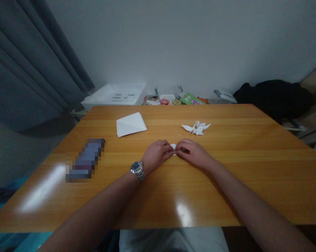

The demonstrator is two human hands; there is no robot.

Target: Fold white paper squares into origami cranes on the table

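Observation:
A small folded piece of white paper (174, 147) is pinched between my two hands near the middle of the table, mostly covered by fingers. My left hand (158, 153), with a metal watch (138, 170) on its wrist, grips the paper's left side with closed fingers. From the other side my right hand (193, 152) pinches it, fingertips nearly meeting those of the left. Just beyond the right hand lie several folded white paper cranes (197, 128), close together. A stack of white paper sheets (131, 124) rests farther back on the left.
On the left of the wooden table (152, 206) lies a pixelated phone-like object (88, 159). A thin pale sliver (178, 134) is beyond my hands. Behind the far edge stand a white plastic tray (116, 93), a green packet (191, 99) and a black cloth heap (274, 98).

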